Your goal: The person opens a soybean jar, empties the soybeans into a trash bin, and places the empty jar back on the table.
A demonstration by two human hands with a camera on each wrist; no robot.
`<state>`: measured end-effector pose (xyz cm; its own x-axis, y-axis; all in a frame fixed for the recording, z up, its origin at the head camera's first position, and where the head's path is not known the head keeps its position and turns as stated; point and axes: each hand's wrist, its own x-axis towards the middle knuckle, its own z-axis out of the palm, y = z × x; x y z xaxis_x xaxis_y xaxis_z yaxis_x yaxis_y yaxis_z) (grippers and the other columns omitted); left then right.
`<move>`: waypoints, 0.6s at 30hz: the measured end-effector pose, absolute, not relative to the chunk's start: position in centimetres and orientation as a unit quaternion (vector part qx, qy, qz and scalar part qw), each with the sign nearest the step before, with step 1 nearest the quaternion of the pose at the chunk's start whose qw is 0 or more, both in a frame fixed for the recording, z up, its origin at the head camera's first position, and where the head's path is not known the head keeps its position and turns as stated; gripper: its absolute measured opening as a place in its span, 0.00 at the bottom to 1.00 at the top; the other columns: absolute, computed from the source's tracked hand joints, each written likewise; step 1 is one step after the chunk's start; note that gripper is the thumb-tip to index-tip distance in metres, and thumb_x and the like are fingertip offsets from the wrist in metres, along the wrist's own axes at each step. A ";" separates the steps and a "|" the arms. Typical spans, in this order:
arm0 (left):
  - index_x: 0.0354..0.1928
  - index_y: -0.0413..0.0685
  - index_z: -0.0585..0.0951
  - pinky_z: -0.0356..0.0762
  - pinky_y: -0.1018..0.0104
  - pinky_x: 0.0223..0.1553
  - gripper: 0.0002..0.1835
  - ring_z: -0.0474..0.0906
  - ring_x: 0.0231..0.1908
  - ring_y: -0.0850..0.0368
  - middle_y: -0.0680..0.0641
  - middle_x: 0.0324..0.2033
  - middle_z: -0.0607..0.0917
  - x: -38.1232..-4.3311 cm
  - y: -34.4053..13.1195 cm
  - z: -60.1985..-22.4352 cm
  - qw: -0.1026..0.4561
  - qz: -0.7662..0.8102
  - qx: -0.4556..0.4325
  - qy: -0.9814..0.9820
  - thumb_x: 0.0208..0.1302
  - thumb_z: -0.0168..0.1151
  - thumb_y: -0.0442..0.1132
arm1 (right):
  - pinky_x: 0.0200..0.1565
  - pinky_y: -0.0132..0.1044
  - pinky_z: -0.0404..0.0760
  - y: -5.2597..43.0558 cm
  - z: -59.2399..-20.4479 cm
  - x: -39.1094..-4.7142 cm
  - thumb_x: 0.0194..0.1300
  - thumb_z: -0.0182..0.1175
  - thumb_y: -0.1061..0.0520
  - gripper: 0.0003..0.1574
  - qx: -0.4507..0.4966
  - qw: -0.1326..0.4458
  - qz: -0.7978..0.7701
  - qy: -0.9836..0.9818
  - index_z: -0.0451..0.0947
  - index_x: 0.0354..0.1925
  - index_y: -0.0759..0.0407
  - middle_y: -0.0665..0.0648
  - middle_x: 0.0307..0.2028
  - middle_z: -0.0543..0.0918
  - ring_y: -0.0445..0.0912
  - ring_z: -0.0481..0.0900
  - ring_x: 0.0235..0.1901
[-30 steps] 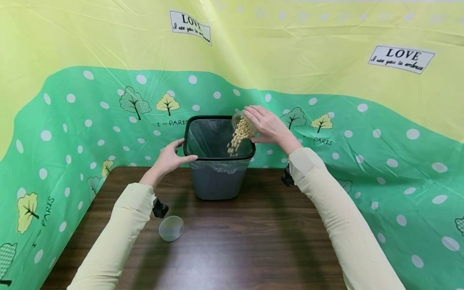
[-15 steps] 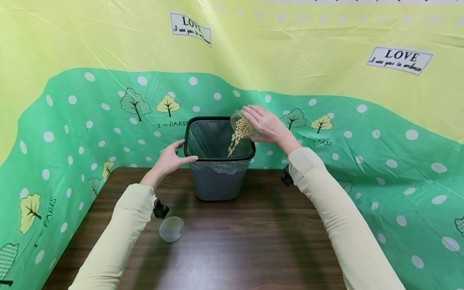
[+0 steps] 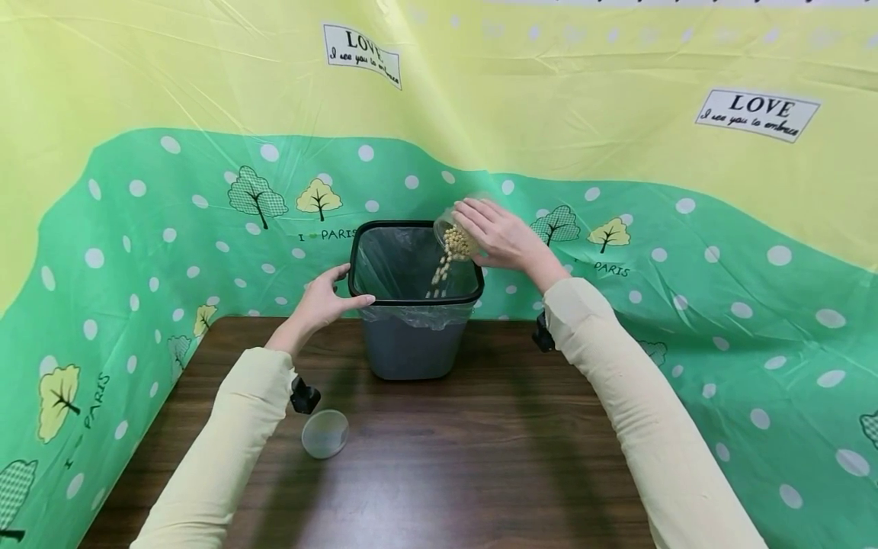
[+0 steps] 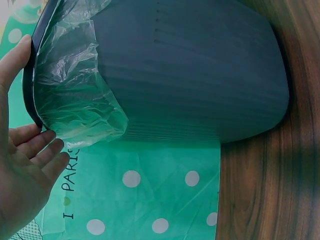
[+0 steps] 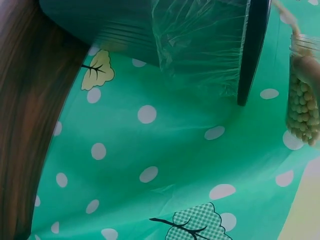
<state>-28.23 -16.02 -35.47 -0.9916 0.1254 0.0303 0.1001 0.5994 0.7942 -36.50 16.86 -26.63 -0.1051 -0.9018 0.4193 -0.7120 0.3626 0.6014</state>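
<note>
A grey trash bin [image 3: 413,347] with a black rim stands upright at the table's back edge, lined with a clear plastic bag [image 4: 82,95] folded over the rim. My left hand [image 3: 324,301] holds the rim's left corner, thumb in front and fingers at the side. Over the bin's right side, my right hand [image 3: 504,238] grips a clear plastic jar [image 5: 302,107], mouth tilted down to the left. Pale yellow soybeans [image 3: 456,244] fall from it into the bin. The right wrist view shows many soybeans in the jar; the bin's bottom is hidden.
A round clear lid [image 3: 325,434] lies on the dark wooden table [image 3: 439,473], near the left wrist. Behind and at both sides hangs a green and yellow printed cloth [image 3: 686,252].
The soybeans in the jar have become fewer, and the falling stream is thinner. The jar is tipped slightly further left. The left hand and the bin stay in place.
</note>
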 end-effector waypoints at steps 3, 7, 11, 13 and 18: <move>0.69 0.50 0.54 0.55 0.42 0.60 0.51 0.47 0.66 0.42 0.44 0.67 0.56 -28.2 -16.0 -35.4 0.014 0.447 0.065 0.892 0.48 0.64 0.63 | 0.58 0.49 0.65 16.7 -26.7 -36.5 0.35 0.75 0.48 0.57 0.548 0.377 -0.131 -0.735 0.62 0.60 0.71 0.68 0.57 0.69 0.59 0.66 0.58; 0.69 0.49 0.53 0.55 0.42 0.60 0.50 0.48 0.66 0.43 0.44 0.67 0.56 -28.2 -16.0 -35.4 0.015 0.448 0.067 0.891 0.49 0.64 0.61 | 0.59 0.48 0.65 16.4 -26.8 -36.5 0.38 0.73 0.48 0.55 0.547 0.382 -0.134 -0.733 0.63 0.60 0.71 0.68 0.57 0.69 0.59 0.66 0.58; 0.69 0.49 0.53 0.56 0.42 0.60 0.49 0.48 0.66 0.43 0.44 0.67 0.56 -28.2 -16.0 -35.4 0.015 0.450 0.069 0.890 0.50 0.64 0.60 | 0.59 0.48 0.65 16.0 -26.9 -36.6 0.40 0.71 0.50 0.52 0.546 0.392 -0.133 -0.729 0.63 0.60 0.71 0.68 0.57 0.70 0.59 0.66 0.57; 0.70 0.49 0.53 0.56 0.43 0.60 0.50 0.48 0.66 0.43 0.44 0.67 0.56 -28.2 -16.0 -35.4 0.016 0.449 0.069 0.891 0.49 0.64 0.62 | 0.59 0.49 0.65 15.8 -26.8 -36.6 0.41 0.70 0.51 0.51 0.545 0.393 -0.131 -0.729 0.62 0.60 0.71 0.68 0.57 0.69 0.59 0.66 0.58; 0.70 0.49 0.53 0.55 0.43 0.60 0.52 0.48 0.66 0.44 0.44 0.67 0.55 -28.1 -16.0 -35.3 0.018 0.449 0.066 0.891 0.47 0.64 0.63 | 0.58 0.49 0.65 15.6 -26.7 -36.6 0.42 0.69 0.51 0.50 0.543 0.397 -0.128 -0.729 0.62 0.60 0.71 0.68 0.57 0.70 0.59 0.66 0.58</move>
